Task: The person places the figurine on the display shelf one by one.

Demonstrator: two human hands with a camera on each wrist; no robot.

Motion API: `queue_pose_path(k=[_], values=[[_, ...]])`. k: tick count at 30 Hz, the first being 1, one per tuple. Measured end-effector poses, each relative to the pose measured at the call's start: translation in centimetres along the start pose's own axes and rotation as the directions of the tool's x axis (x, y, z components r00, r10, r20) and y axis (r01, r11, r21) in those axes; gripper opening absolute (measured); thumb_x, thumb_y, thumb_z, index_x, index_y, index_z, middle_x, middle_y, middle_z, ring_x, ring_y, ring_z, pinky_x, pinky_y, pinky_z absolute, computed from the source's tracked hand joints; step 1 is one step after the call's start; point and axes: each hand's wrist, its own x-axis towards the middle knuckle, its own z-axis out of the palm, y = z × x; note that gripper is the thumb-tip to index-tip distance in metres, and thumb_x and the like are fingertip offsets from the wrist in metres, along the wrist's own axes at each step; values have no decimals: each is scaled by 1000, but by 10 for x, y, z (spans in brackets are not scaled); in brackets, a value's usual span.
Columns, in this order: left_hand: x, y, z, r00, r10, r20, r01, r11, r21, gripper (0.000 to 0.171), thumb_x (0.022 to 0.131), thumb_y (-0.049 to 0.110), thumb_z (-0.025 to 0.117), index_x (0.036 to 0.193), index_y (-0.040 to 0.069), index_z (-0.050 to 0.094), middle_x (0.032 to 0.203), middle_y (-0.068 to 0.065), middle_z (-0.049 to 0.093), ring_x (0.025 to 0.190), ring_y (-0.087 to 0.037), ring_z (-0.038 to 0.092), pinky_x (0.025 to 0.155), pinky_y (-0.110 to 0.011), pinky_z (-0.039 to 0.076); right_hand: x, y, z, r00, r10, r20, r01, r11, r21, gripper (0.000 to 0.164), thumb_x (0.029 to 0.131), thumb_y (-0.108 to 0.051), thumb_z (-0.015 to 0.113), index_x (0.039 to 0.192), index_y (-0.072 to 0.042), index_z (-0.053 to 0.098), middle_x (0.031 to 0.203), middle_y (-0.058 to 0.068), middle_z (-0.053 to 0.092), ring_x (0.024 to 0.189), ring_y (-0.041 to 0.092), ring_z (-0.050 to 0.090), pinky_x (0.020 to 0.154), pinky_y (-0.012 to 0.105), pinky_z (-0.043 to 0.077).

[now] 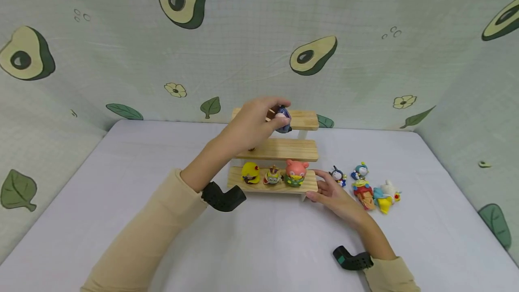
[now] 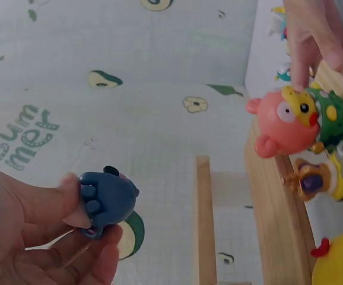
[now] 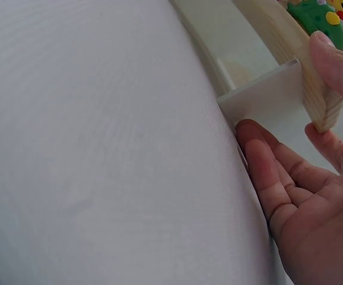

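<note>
My left hand (image 1: 254,120) pinches a small blue donkey figurine (image 2: 111,199) between thumb and fingers, above the middle of a three-step wooden display shelf (image 1: 284,149) and in front of its top board. My right hand (image 1: 336,196) grips the right end of the lowest board; in the right wrist view its thumb (image 3: 336,66) lies over the board, with other fingers curled by the white support (image 3: 266,92). Along the lowest board stand a yellow chick figurine (image 1: 250,172), a crowned minion figurine (image 1: 272,176) and a pink figurine in green (image 1: 295,174). My left arm hides part of the upper boards.
Right of the shelf, several loose figurines lie on the white tabletop (image 1: 267,242): a penguin-like one (image 1: 338,176), one with a blue cap (image 1: 360,171), a red one (image 1: 363,194) and a white one (image 1: 389,191). An avocado-print cloth (image 1: 251,57) hangs behind.
</note>
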Motion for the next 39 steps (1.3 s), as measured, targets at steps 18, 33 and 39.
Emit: queue_pose_path(k=[18, 33, 39], values=[[20, -21, 29, 994, 29, 107, -87, 802, 591, 38, 86, 31, 67, 115, 9, 56, 111, -5, 59, 104, -18, 55, 103, -39, 35, 1, 4, -1, 1000, 16, -5, -16, 1000, 4, 70, 91, -29, 61, 145, -17, 18, 139, 21, 42, 116, 24, 51, 91, 31, 46], [21, -24, 37, 977, 85, 195, -208, 574, 792, 40, 84, 33, 68, 110, 7, 56, 101, -3, 57, 88, -15, 58, 87, -34, 42, 1, 2, -1, 1000, 1, 5, -1, 1000, 21, 71, 91, -26, 61, 145, -14, 17, 137, 23, 43, 111, 22, 52, 89, 29, 46], [20, -24, 29, 965, 84, 248, -242, 651, 719, 26, 89, 30, 62, 104, 10, 59, 99, -2, 58, 92, -15, 55, 92, -35, 40, 1, 2, -1, 1000, 3, 5, -3, 1000, 16, 71, 91, -26, 61, 145, -14, 18, 137, 23, 43, 111, 22, 52, 89, 28, 46]])
